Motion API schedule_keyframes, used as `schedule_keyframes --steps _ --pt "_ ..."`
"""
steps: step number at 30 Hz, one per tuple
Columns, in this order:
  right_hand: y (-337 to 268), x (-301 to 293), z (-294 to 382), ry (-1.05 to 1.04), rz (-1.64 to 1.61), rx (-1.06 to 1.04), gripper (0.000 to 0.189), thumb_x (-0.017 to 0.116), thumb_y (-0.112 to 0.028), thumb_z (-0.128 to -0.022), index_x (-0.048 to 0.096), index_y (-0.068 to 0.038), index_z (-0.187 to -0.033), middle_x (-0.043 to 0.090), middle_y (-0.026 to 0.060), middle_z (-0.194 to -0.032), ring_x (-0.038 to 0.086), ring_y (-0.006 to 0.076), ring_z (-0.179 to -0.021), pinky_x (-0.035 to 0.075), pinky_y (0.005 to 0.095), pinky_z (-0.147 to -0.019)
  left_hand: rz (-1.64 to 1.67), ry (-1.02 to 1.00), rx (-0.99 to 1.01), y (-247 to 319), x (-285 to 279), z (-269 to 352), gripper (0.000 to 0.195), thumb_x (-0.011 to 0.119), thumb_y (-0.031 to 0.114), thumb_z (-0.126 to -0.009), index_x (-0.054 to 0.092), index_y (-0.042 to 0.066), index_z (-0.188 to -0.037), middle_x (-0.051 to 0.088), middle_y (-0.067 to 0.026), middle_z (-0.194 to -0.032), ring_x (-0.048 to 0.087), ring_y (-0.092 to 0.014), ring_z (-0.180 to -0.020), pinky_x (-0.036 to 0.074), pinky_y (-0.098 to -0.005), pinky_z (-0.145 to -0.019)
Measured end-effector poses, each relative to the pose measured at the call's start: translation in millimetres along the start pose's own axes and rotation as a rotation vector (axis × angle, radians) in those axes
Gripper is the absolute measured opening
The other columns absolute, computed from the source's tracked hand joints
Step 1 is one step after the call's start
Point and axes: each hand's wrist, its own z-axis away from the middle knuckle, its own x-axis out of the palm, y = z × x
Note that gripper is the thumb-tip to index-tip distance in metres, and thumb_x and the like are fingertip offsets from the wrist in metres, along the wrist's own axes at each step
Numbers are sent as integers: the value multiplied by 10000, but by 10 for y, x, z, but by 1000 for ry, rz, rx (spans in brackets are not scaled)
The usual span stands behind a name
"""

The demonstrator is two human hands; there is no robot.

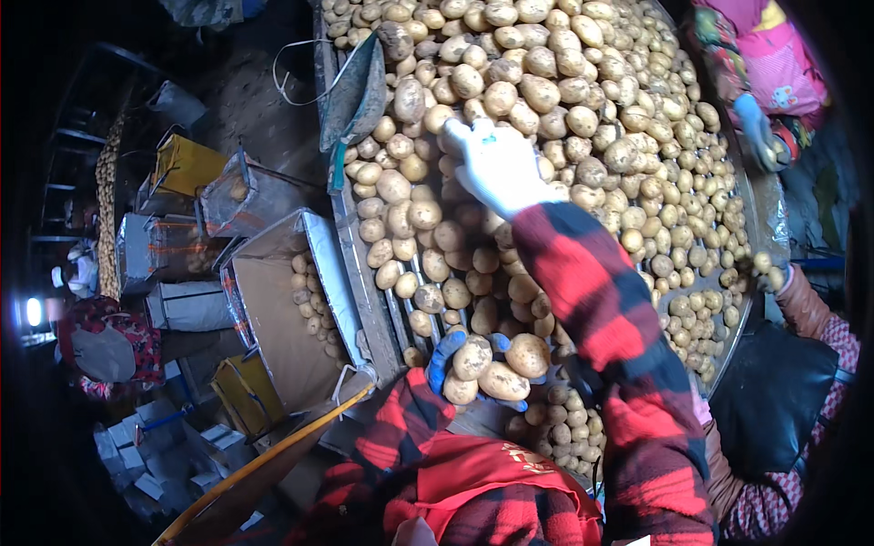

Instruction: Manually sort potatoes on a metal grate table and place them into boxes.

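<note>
A great many potatoes cover a slatted sorting table with metal bars. My left hand, in a blue glove, cups several potatoes near the table's front edge, close to my body. Above the heap and farther forward, my right hand, in a white glove, reaches with its fingertips at a potato; whether they grip it is not plain. A dark green board stands at the table's left edge.
Left of the table is a large carton with potatoes inside, beside other bins. More potatoes lie below the table's front edge. Co-workers' hands hold potatoes along the right side. An orange-edged panel slants at lower left.
</note>
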Motion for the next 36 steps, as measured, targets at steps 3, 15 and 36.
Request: schedule_keyframes --steps 3,15,36 --pt "12 289 -221 109 115 164 273 639 -122 -830 616 -117 -1102 646 201 -963 678 378 -824 552 483 -647 6 -25 -16 -25 43 -33 595 438 620 -980 560 182 -1363 562 -84 -1419 624 -352 -1143 570 -510 -783" --pt "106 -1020 1894 -157 -950 198 340 543 -347 -961 587 -60 -782 587 50 -863 605 164 -850 474 286 -710 -101 -2 81 -65 31 156 586 426 597 -999 560 139 -1338 609 -67 -1364 698 -301 -955 575 -414 -562" --pt "-2470 328 2613 -1033 -2380 661 296 541 -332 -1037 550 -43 -1097 626 78 -923 638 186 -783 540 320 -654 -128 244 674 895 -1159 2825 450 482 363 -1031 502 137 -1419 562 -106 -1401 619 -326 -1137 528 -490 -959"
